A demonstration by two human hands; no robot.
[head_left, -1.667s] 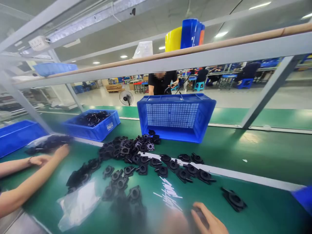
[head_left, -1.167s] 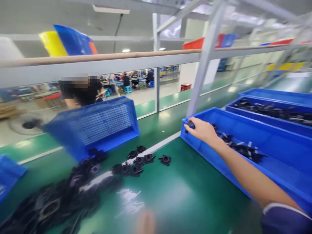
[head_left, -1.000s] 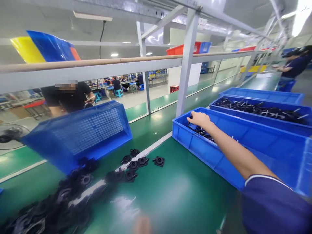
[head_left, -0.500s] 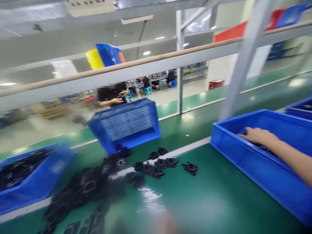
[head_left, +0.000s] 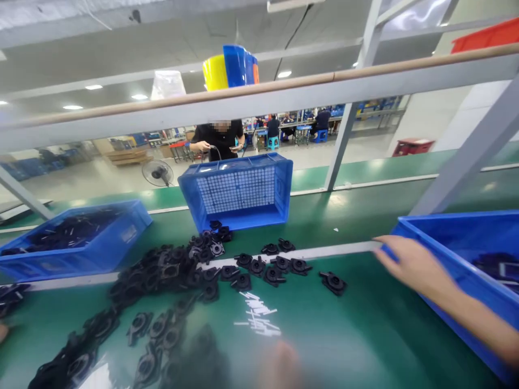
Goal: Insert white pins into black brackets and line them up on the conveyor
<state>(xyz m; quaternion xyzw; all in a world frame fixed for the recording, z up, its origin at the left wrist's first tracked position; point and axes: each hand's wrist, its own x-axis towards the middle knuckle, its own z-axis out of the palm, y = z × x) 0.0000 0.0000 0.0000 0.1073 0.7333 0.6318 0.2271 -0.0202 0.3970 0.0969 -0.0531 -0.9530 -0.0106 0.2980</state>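
Right hand (head_left: 409,265) open and empty beside blue bin (head_left: 454,270), black parts (head_left: 227,267) well apart, left hand (head_left: 279,364) blurred, grip unclear.

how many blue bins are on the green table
3: one tipped on its side at the back centre, one at left holding black parts, one at right by the right hand.

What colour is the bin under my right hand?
Blue bin, beneath the right hand; head view.

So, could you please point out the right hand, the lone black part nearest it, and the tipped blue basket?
right hand (head_left: 407,265), head view, on the back of the hand.
lone black part (head_left: 333,282), head view, on its round centre.
tipped blue basket (head_left: 237,189), head view, on its mesh bottom.
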